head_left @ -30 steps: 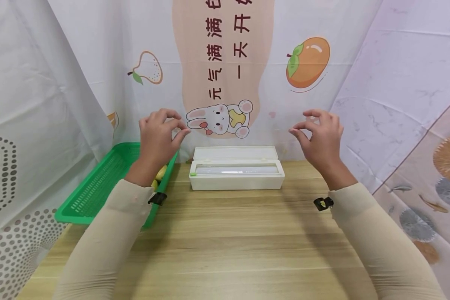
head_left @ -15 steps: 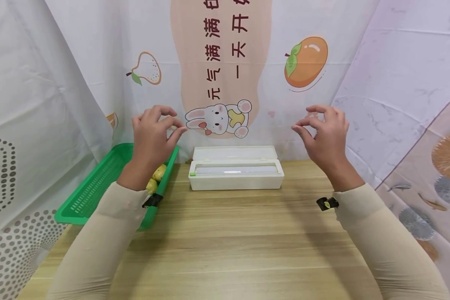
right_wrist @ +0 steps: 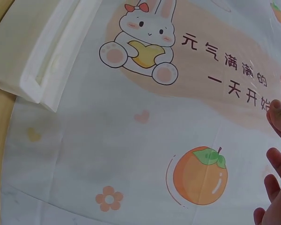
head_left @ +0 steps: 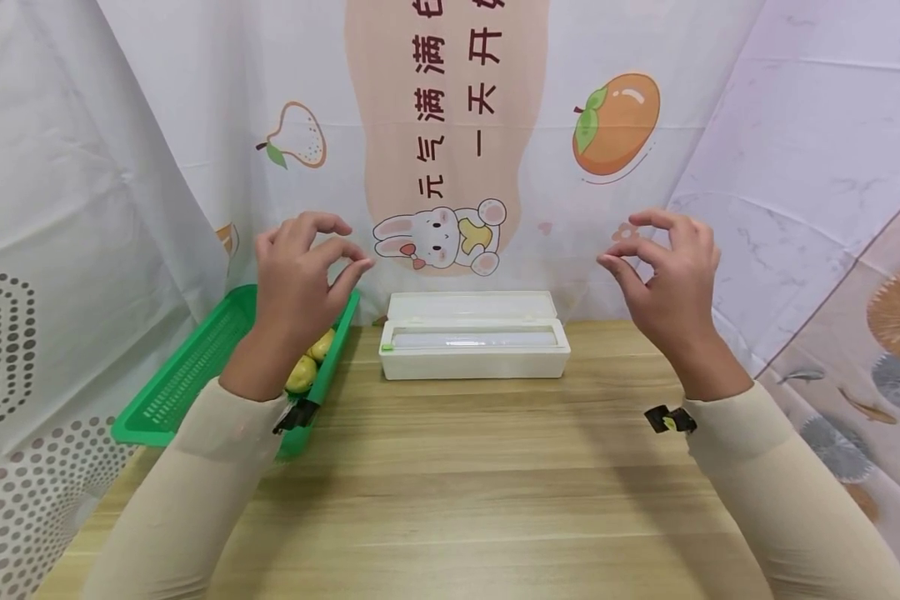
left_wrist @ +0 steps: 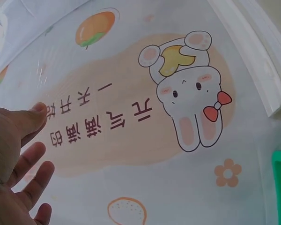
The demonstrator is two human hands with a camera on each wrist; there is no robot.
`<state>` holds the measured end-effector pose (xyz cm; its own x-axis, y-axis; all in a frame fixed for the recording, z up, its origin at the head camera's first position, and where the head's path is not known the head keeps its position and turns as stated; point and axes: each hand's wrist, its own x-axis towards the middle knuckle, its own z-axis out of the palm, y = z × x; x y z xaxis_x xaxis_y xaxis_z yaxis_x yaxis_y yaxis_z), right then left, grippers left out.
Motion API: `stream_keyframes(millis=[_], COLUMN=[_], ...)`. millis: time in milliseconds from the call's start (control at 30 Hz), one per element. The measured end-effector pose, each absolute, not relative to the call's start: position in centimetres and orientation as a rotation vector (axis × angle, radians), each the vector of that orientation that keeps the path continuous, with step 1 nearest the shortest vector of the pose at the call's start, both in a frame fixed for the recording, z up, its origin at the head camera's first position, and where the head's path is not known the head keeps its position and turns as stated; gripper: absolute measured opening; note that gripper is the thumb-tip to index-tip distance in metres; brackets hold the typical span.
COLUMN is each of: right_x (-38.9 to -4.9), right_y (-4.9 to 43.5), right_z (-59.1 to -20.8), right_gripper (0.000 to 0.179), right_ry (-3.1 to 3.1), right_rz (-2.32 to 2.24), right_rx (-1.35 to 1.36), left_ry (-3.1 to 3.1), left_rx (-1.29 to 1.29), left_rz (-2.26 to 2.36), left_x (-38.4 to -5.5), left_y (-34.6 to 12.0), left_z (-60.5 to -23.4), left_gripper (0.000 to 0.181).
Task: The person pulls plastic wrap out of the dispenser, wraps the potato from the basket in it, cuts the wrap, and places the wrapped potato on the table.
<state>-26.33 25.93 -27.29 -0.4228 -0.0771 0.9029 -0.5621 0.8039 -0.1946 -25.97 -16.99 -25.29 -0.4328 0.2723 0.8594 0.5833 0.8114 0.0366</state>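
My left hand point(head_left: 296, 275) and right hand point(head_left: 671, 279) are raised on either side, thumb and index finger of each pinched together, other fingers curved. Between them is a clear sheet of cling film, hardly visible; faint glossy streaks of the cling film point(left_wrist: 43, 70) show by the left thumb in the left wrist view. Both hands stand above and to the sides of a white cling film dispenser point(head_left: 474, 365), its lid point(head_left: 471, 306) raised at the back. A pale roll point(head_left: 472, 340) lies inside, and a small green slider point(head_left: 387, 347) sits at its left end.
A green plastic basket point(head_left: 131, 429) stands at the left, partly behind my left arm, with several yellow fruits point(head_left: 301, 377) inside. The wooden table point(head_left: 450, 500) extends in front of the dispenser. A printed curtain point(head_left: 570, 50) hangs behind, with pale cloths at both sides.
Both hands have moved farther apart, left hand leftward and right hand rightward, still pinching. More of the yellow fruits shows. The dispenser stays put.
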Motion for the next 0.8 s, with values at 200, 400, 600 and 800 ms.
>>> stream_keyframes(millis=[200,400,600,800], right_x=[-25.4,-24.3,-23.3,-22.0], right_y=[26.1,26.1,26.1,25.8], right_z=[-27.2,-27.2,-27.2,-26.8], right_gripper=[0.017,0.015,0.015,0.015], right_ry=[-1.915,-1.890,-1.877,-1.844], right_rz=[0.603,0.607,0.589,0.588], right_rx=[0.495,0.519,0.547,0.558], left_ry=[-1.975,-1.951,-1.922,-1.873], left_rx=[-0.669,-0.690,-0.718,-0.734], left_rz=[-0.433,-0.446,-0.441,-0.465], left_x=[-24.9,-23.7,-22.5,-21.5], left_y=[-16.9,-17.0,-17.2,-17.0], left_z=[-25.1,-25.2,-25.4,-25.4], left_gripper=[0.017,0.018,0.020,0.016])
